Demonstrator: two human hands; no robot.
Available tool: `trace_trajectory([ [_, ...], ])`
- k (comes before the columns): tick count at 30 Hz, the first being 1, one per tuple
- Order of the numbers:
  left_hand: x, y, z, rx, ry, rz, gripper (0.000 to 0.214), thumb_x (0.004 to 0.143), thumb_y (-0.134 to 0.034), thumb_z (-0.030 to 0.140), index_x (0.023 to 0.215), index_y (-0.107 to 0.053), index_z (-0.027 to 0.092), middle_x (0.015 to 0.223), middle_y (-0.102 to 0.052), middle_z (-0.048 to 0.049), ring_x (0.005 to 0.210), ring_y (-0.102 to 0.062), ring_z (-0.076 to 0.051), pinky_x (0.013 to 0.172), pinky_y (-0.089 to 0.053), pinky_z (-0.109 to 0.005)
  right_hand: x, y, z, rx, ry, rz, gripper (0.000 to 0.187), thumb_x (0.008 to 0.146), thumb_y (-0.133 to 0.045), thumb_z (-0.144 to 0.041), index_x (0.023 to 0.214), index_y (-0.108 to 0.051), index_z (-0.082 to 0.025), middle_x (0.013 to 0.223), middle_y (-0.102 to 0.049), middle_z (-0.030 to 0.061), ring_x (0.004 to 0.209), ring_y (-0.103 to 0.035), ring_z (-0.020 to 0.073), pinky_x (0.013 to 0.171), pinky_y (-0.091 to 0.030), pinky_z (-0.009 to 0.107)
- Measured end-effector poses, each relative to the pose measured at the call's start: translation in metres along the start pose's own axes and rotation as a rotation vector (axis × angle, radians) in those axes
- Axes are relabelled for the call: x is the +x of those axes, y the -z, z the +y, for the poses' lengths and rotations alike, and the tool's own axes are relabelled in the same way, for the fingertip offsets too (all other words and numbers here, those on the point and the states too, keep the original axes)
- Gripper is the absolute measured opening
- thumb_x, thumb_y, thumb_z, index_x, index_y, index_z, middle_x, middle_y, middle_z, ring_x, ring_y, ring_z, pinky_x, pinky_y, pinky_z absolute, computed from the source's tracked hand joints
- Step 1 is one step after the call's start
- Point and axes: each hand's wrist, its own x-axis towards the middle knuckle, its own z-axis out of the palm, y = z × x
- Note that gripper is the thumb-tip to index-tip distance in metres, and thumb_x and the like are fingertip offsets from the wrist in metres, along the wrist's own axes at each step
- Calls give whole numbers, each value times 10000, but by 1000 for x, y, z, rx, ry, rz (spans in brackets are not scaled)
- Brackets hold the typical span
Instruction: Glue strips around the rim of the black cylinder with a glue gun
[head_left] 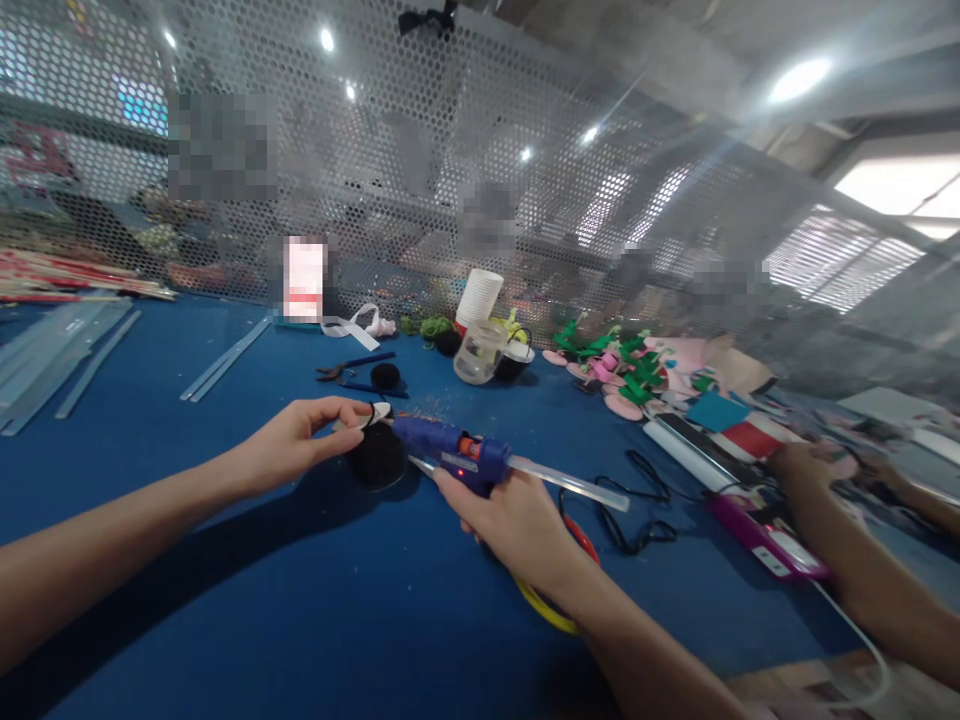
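My right hand [504,515] is closed round the handle of a blue hot glue gun [450,452]. A clear glue stick [570,483] sticks out of the gun's back, and its nozzle points left at a small white piece [373,413]. My left hand [304,436] pinches that white piece, holding it on top of a black pom-pom [377,458] that rests on the blue table [225,560].
Another person's arm [862,560] reaches in at the right, near a magenta tool [757,535]. Black cords [637,510], pliers [352,370], a second black pom-pom [385,376], cups [478,298], green and pink craft pieces [622,370] and clear strips [67,350] lie about. A perforated screen [450,180] closes the back.
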Motion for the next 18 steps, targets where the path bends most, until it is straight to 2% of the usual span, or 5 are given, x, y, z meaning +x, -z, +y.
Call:
trace_trajectory([
  [6,-1,0,1,-12,6,-12,320,705,-569,461,653,-494,154,1190,-536,-133,1154,-435,-265,992,-262,-401,0,0,6,-29,7,-10,148,702,-562,-312,609,-618,-211,366,-487,-29,334,-450,107,336,-357,213],
  [13,-1,3,-1,-16,-29,-55,258,749,-547,387,644,-483,160,1198,-535,-110,1166,-425,-250,986,-275,-389,5,3,-11,-85,-152,-18,276,706,-543,-321,466,-498,-192,344,-468,-35,300,-442,96,341,-372,212],
  [18,1,9,-4,-8,-57,-93,184,771,-531,307,666,-490,161,1174,-555,-97,1158,-434,-228,988,-273,-377,12,7,-22,-68,-245,-64,199,711,-524,-300,562,-502,-170,349,-440,-54,301,-424,82,343,-372,192],
])
